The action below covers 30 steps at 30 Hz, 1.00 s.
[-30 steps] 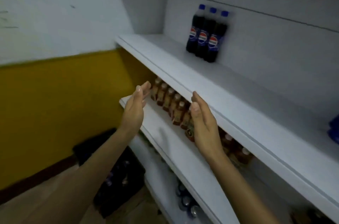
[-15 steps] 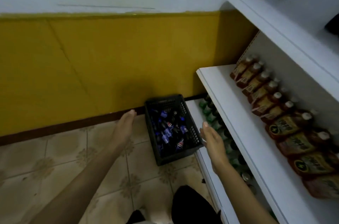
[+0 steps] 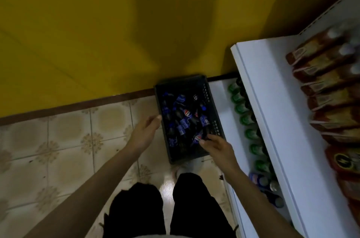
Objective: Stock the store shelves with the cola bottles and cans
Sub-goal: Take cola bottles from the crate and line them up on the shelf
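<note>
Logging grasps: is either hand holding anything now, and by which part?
Left hand holds nothing, beside the crate rim. Right hand touches a cola bottle at its label; grip cannot be told.

The left arm [image 3: 93,194] stretches from lower left toward centre; the left hand [image 3: 145,132] is flat, fingers straight. The right arm [image 3: 246,198] rises from lower right; the right hand [image 3: 217,147] has bent fingers, grip unclear.
</note>
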Available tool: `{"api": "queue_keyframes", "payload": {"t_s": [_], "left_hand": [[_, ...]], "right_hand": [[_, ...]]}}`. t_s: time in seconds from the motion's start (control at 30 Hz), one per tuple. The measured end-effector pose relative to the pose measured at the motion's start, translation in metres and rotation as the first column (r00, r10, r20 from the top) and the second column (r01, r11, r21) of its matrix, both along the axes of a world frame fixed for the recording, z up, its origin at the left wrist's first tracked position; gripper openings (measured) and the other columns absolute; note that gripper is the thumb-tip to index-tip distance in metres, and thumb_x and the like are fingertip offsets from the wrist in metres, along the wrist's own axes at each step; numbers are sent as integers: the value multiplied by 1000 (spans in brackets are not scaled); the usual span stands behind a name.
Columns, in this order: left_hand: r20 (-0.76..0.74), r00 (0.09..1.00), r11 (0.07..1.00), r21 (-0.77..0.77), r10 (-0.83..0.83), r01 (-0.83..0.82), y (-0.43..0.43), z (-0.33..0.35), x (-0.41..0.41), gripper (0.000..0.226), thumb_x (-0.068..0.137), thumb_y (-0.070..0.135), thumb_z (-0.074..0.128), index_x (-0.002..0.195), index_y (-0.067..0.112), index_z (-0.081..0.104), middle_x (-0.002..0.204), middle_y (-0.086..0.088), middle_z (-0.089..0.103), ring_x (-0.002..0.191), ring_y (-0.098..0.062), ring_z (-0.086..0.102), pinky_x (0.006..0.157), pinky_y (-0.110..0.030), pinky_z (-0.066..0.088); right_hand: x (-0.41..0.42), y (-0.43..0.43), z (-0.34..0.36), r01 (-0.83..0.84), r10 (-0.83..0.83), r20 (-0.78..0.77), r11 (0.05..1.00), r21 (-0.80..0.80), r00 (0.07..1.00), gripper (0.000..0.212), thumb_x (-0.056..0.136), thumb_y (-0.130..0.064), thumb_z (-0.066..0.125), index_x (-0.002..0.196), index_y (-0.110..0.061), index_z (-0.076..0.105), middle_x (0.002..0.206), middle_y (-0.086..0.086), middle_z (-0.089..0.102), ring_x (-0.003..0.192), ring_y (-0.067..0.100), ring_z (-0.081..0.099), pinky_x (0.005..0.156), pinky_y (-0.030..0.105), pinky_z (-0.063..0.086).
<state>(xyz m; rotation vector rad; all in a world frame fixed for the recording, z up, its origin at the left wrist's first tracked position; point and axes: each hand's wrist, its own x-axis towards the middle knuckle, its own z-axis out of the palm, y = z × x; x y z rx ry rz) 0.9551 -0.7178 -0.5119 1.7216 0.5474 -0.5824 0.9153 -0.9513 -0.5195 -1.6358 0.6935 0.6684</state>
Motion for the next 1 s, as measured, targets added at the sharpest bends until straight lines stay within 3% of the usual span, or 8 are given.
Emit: {"api": "queue_keyframes", "payload": {"t_s": [0.27, 0.4, 0.47, 0.53, 0.63, 0.7, 0.83, 1.0], "left_hand": [[-146, 972, 979, 64, -185, 196, -32, -189, 104, 37, 96, 34, 53, 128, 15, 52, 102, 10, 61, 84, -3, 58, 67, -10, 44], [-196, 929, 940, 72, -313, 332, -45, -325, 141, 47, 90, 24, 64, 133, 11, 47, 121, -5, 57, 106, -22, 58, 86, -22, 47], [-139, 817, 761, 303, -559, 573, -48, -395, 158, 57, 87, 27, 67, 137, 13, 44, 133, -9, 48, 117, -28, 50, 94, -32, 44], [-163, 588, 425, 543, -792, 724, -51, -453, 177, 70, 83, 34, 69, 143, 16, 35, 146, -12, 33, 132, -33, 33, 106, -44, 37], [-295, 208, -65, 705, -933, 707, -57, -518, 199, 88, 75, 49, 71, 145, 19, 27, 150, -10, 29, 137, -33, 25, 108, -49, 28], [-384, 23, -276, 704, -923, 654, -65, -546, 205, 101, 69, 58, 72, 146, 17, 22, 148, -11, 31, 135, -33, 31, 109, -49, 27], [-468, -109, -445, 706, -877, 552, -76, -568, 211, 104, 67, 57, 75, 146, 22, 16, 146, -16, 33, 126, -35, 44, 107, -52, 30], [-337, -231, -407, 699, -913, 588, -74, -532, 222, 88, 61, 70, 67, 131, 24, 42, 128, -5, 57, 113, -26, 56, 86, -35, 44]], "right_hand": [[85, -13, -209, -114, 91, -231, 990, -88, 969, 52, 78, -19, 79, 122, -1, 58, 117, 20, 64, 109, 30, 61, 98, 41, 49], [110, -8, -340, -152, 107, -226, 970, -191, 968, 50, 77, -24, 80, 119, -8, 57, 114, 15, 62, 108, 31, 60, 90, 35, 47], [120, 1, -401, -167, 124, -186, 957, -236, 975, 58, 78, -28, 79, 126, -11, 53, 119, 11, 61, 109, 28, 59, 91, 39, 49], [129, 12, -456, -176, 149, -126, 953, -247, 981, 58, 79, -25, 78, 128, -11, 51, 124, 10, 61, 111, 27, 60, 94, 43, 49], [135, 24, -513, -163, 166, -19, 932, -322, 986, 60, 80, -21, 78, 132, -8, 51, 129, 11, 59, 118, 26, 57, 98, 43, 47], [135, 30, -535, -124, 148, 31, 913, -388, 989, 63, 80, -21, 78, 134, -7, 48, 133, 11, 56, 122, 26, 53, 98, 43, 46], [122, 34, -550, -157, 220, 62, 839, -521, 974, 73, 80, -24, 77, 141, -9, 40, 143, 11, 44, 132, 27, 41, 101, 43, 43], [115, 30, -521, -194, 271, 78, 835, -514, 959, 90, 71, -28, 83, 145, -11, 35, 144, 11, 41, 132, 29, 38, 105, 44, 38]]}}
